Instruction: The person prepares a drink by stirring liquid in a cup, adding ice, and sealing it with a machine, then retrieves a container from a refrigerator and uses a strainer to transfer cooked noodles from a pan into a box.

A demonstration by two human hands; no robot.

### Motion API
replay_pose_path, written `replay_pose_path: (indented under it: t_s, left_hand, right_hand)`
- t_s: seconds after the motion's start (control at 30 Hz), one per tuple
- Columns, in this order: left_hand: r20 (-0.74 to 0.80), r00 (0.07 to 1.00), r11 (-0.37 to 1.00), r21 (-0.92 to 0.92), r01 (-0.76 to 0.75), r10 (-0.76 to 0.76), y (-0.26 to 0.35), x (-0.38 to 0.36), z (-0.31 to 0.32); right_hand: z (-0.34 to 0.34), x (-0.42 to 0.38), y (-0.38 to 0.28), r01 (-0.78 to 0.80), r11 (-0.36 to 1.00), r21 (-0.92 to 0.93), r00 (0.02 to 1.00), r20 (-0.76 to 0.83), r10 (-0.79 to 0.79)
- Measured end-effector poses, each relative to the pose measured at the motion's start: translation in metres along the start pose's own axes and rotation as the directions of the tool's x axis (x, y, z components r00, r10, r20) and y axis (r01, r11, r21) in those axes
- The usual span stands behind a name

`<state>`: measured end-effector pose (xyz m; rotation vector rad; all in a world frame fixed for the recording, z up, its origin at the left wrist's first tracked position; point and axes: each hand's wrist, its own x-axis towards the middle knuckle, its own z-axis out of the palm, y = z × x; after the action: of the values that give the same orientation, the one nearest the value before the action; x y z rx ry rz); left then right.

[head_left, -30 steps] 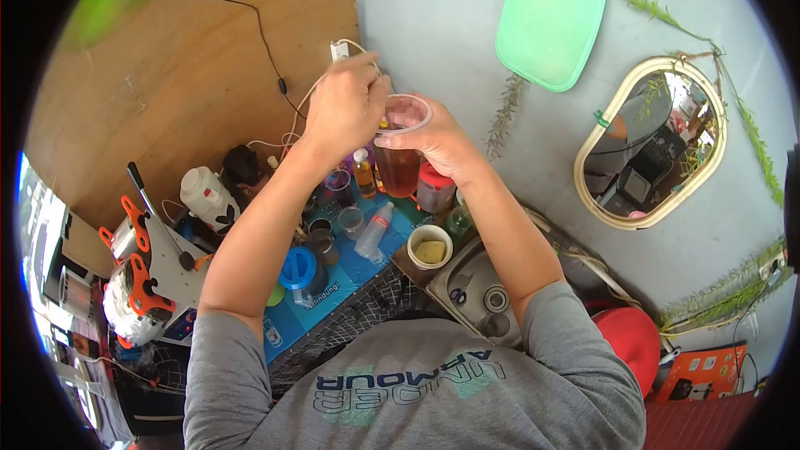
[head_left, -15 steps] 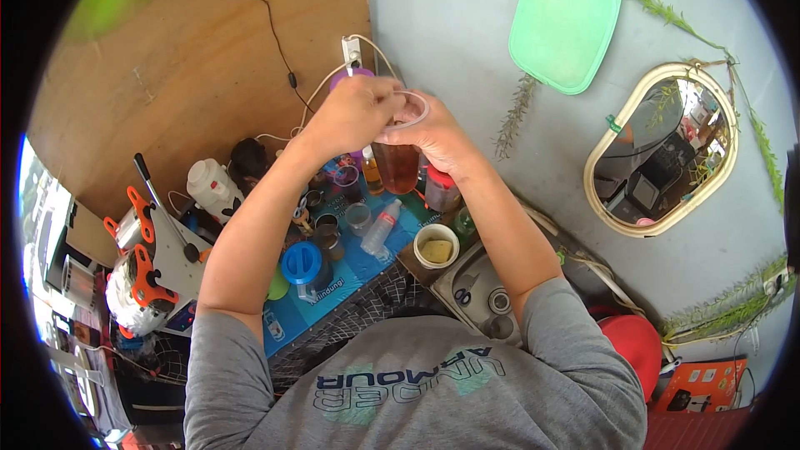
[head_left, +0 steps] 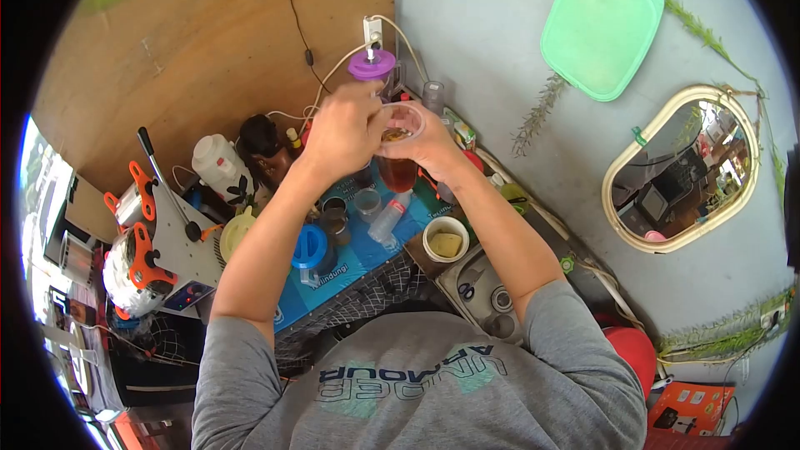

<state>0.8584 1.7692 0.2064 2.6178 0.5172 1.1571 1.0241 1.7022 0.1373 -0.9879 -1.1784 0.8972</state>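
In the head view my right hand (head_left: 429, 143) is closed around a clear plastic cup (head_left: 398, 173) that holds reddish-brown liquid. The cup is raised above the blue table cover, its round rim tilted toward me. At the left side of that rim, my left hand (head_left: 340, 135) has its fingers bent and pressed together, slightly blurred. Whatever they may pinch is hidden from me. Just beyond the hands stands a container with a purple lid (head_left: 372, 65). Below the cup, a clear plastic bottle (head_left: 388, 218) lies on its side, with a clear cup (head_left: 367, 202) beside it.
A blue-lidded jug (head_left: 312, 248) and dark glasses (head_left: 336, 223) stand on the table cover (head_left: 354, 260). To the right are a white tub (head_left: 445, 239) with something yellow inside and a sink (head_left: 471, 302) holding scissors. A cup-sealing-like machine (head_left: 171, 237) with a lever stands left.
The whole view has shifted, with surroundings lying further right and more of the purple lid showing. My left hand has moved slightly away from over the cup's mouth; my right still holds the cup.
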Motion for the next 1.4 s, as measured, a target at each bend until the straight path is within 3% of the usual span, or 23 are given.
replay_pose_path:
  t_s: [0.03,0.07,0.1,0.17,0.23,0.3,0.33,0.37,0.43,0.47,0.57,0.63,0.7,0.77,0.83,0.87,0.93,1.03,1.13,1.23,1.3,1.37,1.4]
  left_hand:
    - [0.077,0.996,0.995,-0.084,0.049,-0.043,-0.002,-0.009,0.0]
    - [-0.071,0.995,0.998,0.016,-0.067,0.068,-0.009,-0.018,0.006]
    - [-0.066,0.996,0.998,0.013,-0.055,0.056,-0.018,-0.027,0.012]
    - [0.131,0.991,0.999,-0.048,-0.008,0.014,-0.036,-0.047,0.023]
    - [0.095,0.99,0.984,-0.137,0.117,-0.105,-0.041,-0.066,0.029]
    - [-0.031,0.994,0.991,0.085,-0.103,0.106,-0.056,-0.081,0.032]
    - [0.011,1.0,0.997,-0.077,-0.009,0.01,-0.057,-0.093,0.036]
    - [0.014,1.0,0.997,-0.081,0.007,-0.006,-0.059,-0.104,0.037]
    - [-0.066,0.998,0.992,0.122,-0.011,0.019,-0.055,-0.122,0.032]
    - [0.05,0.999,0.999,0.034,0.021,-0.023,-0.058,-0.136,0.034]
    - [-0.048,0.991,0.979,0.159,0.131,-0.125,-0.065,-0.171,0.038]
    - [0.089,0.987,0.988,0.08,0.129,-0.136,-0.071,-0.186,0.039]
    - [-0.032,0.989,0.989,0.039,0.144,-0.143,-0.071,-0.199,0.042]
    - [-0.017,0.987,0.979,0.128,0.161,-0.16,-0.072,-0.208,0.04]
    - [0.127,0.963,0.961,-0.116,0.251,-0.237,-0.076,-0.22,0.045]
    - [0.131,0.962,0.96,-0.118,0.254,-0.239,-0.078,-0.225,0.045]
    - [-0.021,0.978,0.967,0.15,0.208,-0.207,-0.078,-0.223,0.036]
    - [0.034,0.981,0.981,-0.037,0.191,-0.19,-0.086,-0.228,0.044]
    - [0.099,0.985,0.986,0.104,0.131,-0.141,-0.091,-0.22,0.034]
    - [-0.007,0.982,0.981,0.053,0.187,-0.187,-0.103,-0.217,0.033]
    - [-0.042,0.974,0.964,0.141,0.225,-0.221,-0.107,-0.217,0.029]
    - [0.209,0.949,0.953,-0.142,0.267,-0.235,-0.115,-0.22,0.029]
    - [0.208,0.949,0.953,-0.142,0.269,-0.237,-0.116,-0.218,0.025]
  right_hand:
    - [0.002,-0.002,0.007,0.018,0.997,-0.072,1.0,0.021,-0.017]
    - [0.002,-0.004,0.013,-0.025,0.995,-0.095,0.999,0.032,0.029]
    - [0.004,-0.008,0.024,-0.038,0.995,-0.092,0.999,0.034,0.042]
    - [0.007,-0.017,0.052,-0.055,0.998,-0.027,0.995,0.085,0.057]
    - [0.015,-0.026,0.07,-0.041,0.998,-0.047,0.994,0.096,0.046]
    - [0.022,-0.035,0.093,-0.031,0.997,-0.063,0.999,0.043,0.034]
    - [0.029,-0.041,0.104,0.037,0.999,-0.028,0.999,0.029,-0.036]
    - [0.034,-0.046,0.114,0.021,0.999,-0.026,0.999,0.034,-0.02]
    - [0.043,-0.057,0.132,0.021,0.999,-0.029,0.999,0.026,-0.02]
    - [0.048,-0.062,0.141,0.044,0.996,-0.08,0.998,0.042,-0.041]
    - [0.073,-0.083,0.152,-0.053,0.993,-0.105,0.998,0.035,0.057]
    - [0.081,-0.091,0.162,-0.062,0.993,-0.099,0.996,0.05,0.067]
    - [0.084,-0.097,0.171,-0.101,0.988,-0.118,0.99,0.088,0.111]
    - [0.091,-0.101,0.183,-0.09,0.987,-0.132,0.992,0.073,0.101]
    - [0.097,-0.105,0.189,-0.08,0.986,-0.147,0.995,0.055,0.089]
    - [0.099,-0.106,0.192,-0.1,0.989,-0.107,0.993,0.058,0.107]
    - [0.102,-0.104,0.197,-0.119,0.991,-0.065,0.991,0.053,0.122]
    - [0.108,-0.103,0.199,-0.17,0.985,0.01,0.984,0.057,0.169]
    - [0.116,-0.096,0.19,-0.101,0.993,-0.058,0.994,0.046,0.104]
    - [0.122,-0.092,0.186,-0.242,0.955,0.17,0.97,0.056,0.236]
    - [0.124,-0.086,0.188,-0.13,0.988,-0.086,0.989,0.063,0.136]
    - [0.127,-0.081,0.191,-0.122,0.991,-0.058,0.991,0.049,0.125]
    - [0.129,-0.079,0.192,-0.11,0.993,-0.032,0.993,0.043,0.111]
